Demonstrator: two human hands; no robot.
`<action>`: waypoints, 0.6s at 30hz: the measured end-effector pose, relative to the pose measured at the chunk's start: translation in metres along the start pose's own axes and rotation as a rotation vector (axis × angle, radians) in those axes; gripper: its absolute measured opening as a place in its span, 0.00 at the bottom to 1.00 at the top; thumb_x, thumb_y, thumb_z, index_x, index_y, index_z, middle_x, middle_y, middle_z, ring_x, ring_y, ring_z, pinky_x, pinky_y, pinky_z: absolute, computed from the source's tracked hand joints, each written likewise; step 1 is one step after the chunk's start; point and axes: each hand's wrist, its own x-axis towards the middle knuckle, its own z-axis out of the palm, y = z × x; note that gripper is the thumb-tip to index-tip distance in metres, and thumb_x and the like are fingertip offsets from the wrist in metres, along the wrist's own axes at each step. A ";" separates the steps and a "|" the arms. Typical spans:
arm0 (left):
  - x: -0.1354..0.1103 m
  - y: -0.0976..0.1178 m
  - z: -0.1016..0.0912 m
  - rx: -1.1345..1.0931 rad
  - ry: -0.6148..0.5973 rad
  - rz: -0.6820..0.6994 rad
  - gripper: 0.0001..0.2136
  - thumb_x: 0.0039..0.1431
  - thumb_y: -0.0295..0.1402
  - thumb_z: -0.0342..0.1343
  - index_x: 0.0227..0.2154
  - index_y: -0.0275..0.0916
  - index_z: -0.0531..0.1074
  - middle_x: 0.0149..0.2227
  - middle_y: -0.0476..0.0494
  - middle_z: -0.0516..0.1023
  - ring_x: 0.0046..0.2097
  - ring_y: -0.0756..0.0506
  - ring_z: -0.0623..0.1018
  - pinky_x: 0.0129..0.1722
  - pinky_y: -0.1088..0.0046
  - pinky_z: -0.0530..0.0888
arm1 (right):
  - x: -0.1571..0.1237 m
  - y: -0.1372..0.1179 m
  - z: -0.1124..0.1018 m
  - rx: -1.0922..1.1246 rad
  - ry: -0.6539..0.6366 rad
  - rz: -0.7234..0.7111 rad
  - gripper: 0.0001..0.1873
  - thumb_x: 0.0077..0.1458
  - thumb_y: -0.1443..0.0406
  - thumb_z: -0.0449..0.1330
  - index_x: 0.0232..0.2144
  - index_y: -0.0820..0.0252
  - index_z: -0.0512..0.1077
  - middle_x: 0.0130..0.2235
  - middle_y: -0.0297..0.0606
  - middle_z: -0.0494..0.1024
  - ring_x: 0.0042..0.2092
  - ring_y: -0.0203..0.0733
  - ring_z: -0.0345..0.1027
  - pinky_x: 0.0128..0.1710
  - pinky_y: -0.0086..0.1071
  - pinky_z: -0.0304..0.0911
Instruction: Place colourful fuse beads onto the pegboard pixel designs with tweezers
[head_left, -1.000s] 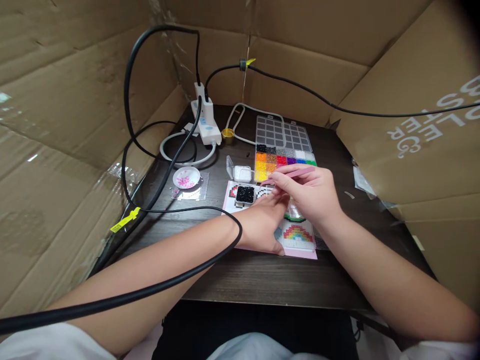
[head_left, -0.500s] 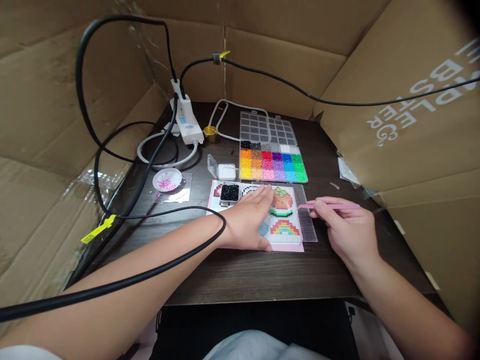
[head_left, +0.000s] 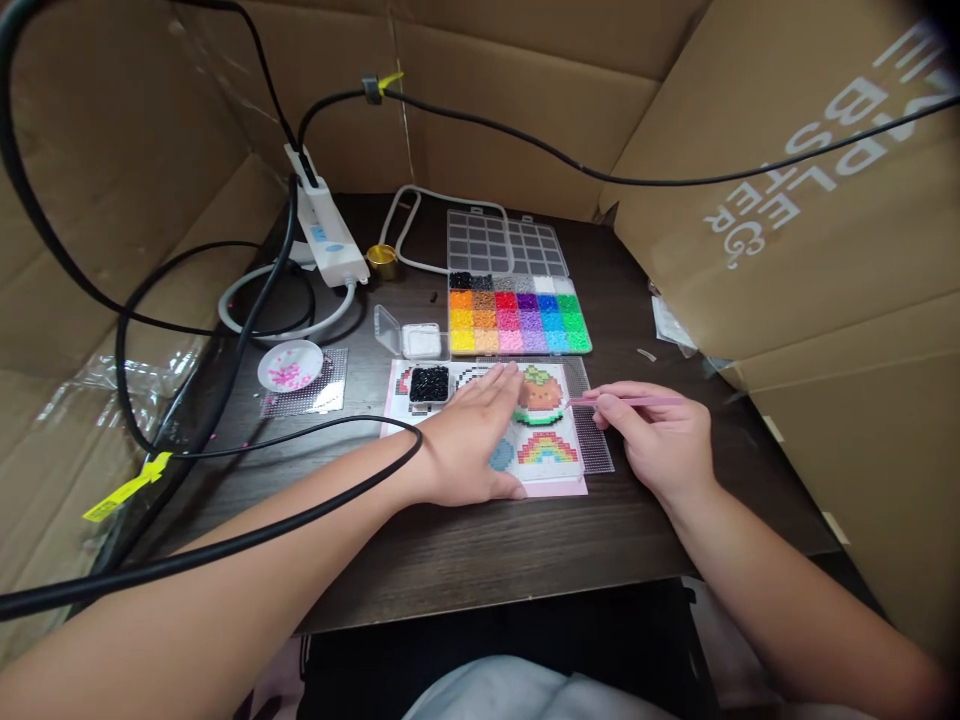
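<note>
By sheet [head_left: 547,448] R edge | R grip [head_left: 664,440] pinching tweezers [head_left: 654,401], was over L grip [head_left: 471,437] | L spread flat

Look at this: left hand [head_left: 472,440] spread flat on the picture sheet [head_left: 551,468], the wrist close to black beads [head_left: 430,382] in a little box [head_left: 430,405]. And the right hand [head_left: 670,440] pinches pink tweezers [head_left: 654,401], tips right at the sheet's edge, where a clear grid board [head_left: 598,435] sticks out! Behind them, rows of coloured beads [head_left: 519,318] fill an open case [head_left: 536,248] on the counter [head_left: 465,560]. Over left, a white dish [head_left: 315,360] holds pink beads [head_left: 289,376].
</note>
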 end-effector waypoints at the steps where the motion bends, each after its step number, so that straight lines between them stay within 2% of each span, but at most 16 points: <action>1: 0.000 0.001 -0.001 0.002 -0.005 -0.004 0.59 0.49 0.46 0.67 0.70 0.25 0.33 0.73 0.25 0.33 0.74 0.33 0.36 0.71 0.55 0.45 | 0.004 0.002 -0.002 0.010 -0.044 -0.010 0.02 0.54 0.64 0.69 0.30 0.54 0.84 0.32 0.37 0.85 0.31 0.39 0.78 0.31 0.30 0.74; 4: 0.001 0.001 -0.001 0.007 -0.011 -0.013 0.58 0.49 0.45 0.67 0.70 0.25 0.34 0.73 0.24 0.33 0.74 0.33 0.36 0.71 0.54 0.45 | 0.015 0.007 -0.008 0.073 -0.171 -0.027 0.02 0.54 0.64 0.69 0.31 0.54 0.84 0.31 0.36 0.85 0.28 0.37 0.76 0.29 0.29 0.73; 6: 0.001 0.000 0.000 0.005 -0.004 -0.012 0.58 0.49 0.45 0.67 0.70 0.26 0.34 0.73 0.24 0.34 0.74 0.33 0.37 0.71 0.54 0.45 | 0.020 0.010 -0.010 0.097 -0.210 -0.021 0.02 0.53 0.64 0.69 0.30 0.53 0.84 0.31 0.35 0.85 0.28 0.36 0.75 0.29 0.29 0.72; 10: 0.000 -0.002 0.002 -0.005 0.038 0.023 0.57 0.49 0.47 0.67 0.71 0.30 0.35 0.73 0.26 0.35 0.74 0.33 0.38 0.71 0.54 0.47 | 0.023 0.013 -0.011 0.051 -0.248 0.005 0.01 0.52 0.65 0.70 0.30 0.53 0.84 0.31 0.35 0.85 0.29 0.35 0.76 0.30 0.27 0.73; 15: 0.000 -0.001 0.002 0.015 0.033 0.018 0.57 0.48 0.46 0.67 0.70 0.26 0.36 0.73 0.24 0.37 0.74 0.33 0.38 0.71 0.55 0.47 | 0.022 0.015 -0.013 0.075 -0.251 0.025 0.02 0.52 0.64 0.70 0.31 0.52 0.84 0.32 0.35 0.85 0.28 0.35 0.75 0.29 0.28 0.72; 18: 0.000 -0.002 0.003 0.006 0.041 0.034 0.57 0.49 0.47 0.66 0.70 0.28 0.36 0.73 0.24 0.36 0.74 0.33 0.37 0.70 0.54 0.47 | 0.023 0.016 -0.013 0.076 -0.265 0.028 0.02 0.52 0.65 0.70 0.31 0.52 0.84 0.32 0.35 0.85 0.28 0.35 0.75 0.30 0.27 0.72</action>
